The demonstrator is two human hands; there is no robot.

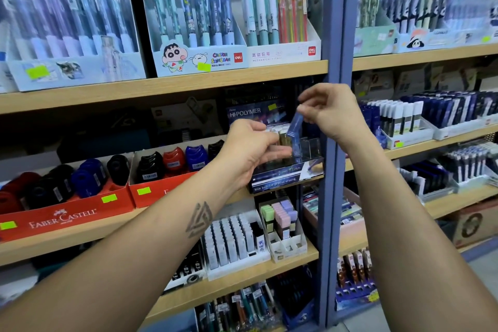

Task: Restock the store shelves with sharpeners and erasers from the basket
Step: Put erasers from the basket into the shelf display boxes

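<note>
Eraser stick, blue and blurred, hangs pinched at its top by the right hand over the clear display box, whose near slots the left hand hides, fingers curled on indistinct packs

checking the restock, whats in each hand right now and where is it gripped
The right hand pinches a slim blue eraser stick by its top end. The left hand seems to hold packs in the clear display; its exact grip is unclear.
</note>
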